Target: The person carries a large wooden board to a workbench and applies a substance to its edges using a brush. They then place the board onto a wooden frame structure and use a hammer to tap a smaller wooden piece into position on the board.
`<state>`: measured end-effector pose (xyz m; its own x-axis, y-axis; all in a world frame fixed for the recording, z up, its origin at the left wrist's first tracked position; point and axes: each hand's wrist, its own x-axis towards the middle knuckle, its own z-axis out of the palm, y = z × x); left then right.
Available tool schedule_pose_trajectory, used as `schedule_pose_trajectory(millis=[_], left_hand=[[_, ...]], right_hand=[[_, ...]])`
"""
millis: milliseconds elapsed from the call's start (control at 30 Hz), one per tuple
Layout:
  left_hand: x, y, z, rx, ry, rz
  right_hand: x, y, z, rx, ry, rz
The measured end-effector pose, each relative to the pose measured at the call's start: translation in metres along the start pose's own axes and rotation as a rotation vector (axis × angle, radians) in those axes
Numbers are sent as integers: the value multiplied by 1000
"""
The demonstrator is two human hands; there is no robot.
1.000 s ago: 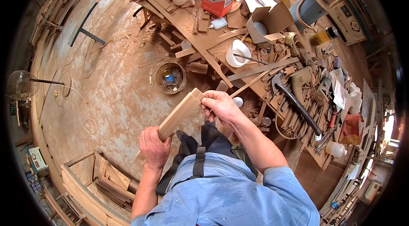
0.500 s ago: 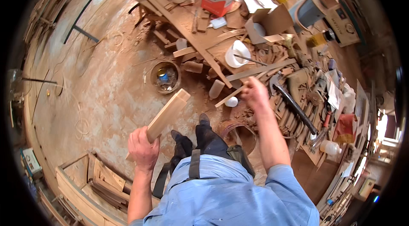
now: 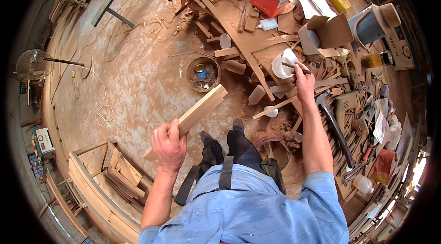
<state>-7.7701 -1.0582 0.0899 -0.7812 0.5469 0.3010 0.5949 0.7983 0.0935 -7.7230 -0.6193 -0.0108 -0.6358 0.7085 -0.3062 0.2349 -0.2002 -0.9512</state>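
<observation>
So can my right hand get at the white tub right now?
Most likely yes: your right hand is beside the white tub, holding a thin dark stick that reaches its mouth, and nothing seems in between.

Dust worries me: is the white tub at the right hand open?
Open: the white tub shows no lid; the dark stick crosses its mouth.

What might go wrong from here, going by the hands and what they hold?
Tub tip: the right hand grips a dark stick that reaches into the white tub near the bench edge; a sideways push might tip it.

Board swing: the left hand alone holds the wooden board, nearer its lower end, so the free end could twist or dip.
</observation>
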Motion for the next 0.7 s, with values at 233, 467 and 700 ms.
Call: schedule_pose_trajectory(millis=[233,467,700], left_hand=[[15,13,-6,50,40,20],[23,11,0,-90,-86,-21],[16,9,2,-846,-533,-543]], right_hand=[[-6,-35,-16,-207,-74,-178],[6,-30,-35,114,-47,150],[15,-20,-47,306,12,258]])
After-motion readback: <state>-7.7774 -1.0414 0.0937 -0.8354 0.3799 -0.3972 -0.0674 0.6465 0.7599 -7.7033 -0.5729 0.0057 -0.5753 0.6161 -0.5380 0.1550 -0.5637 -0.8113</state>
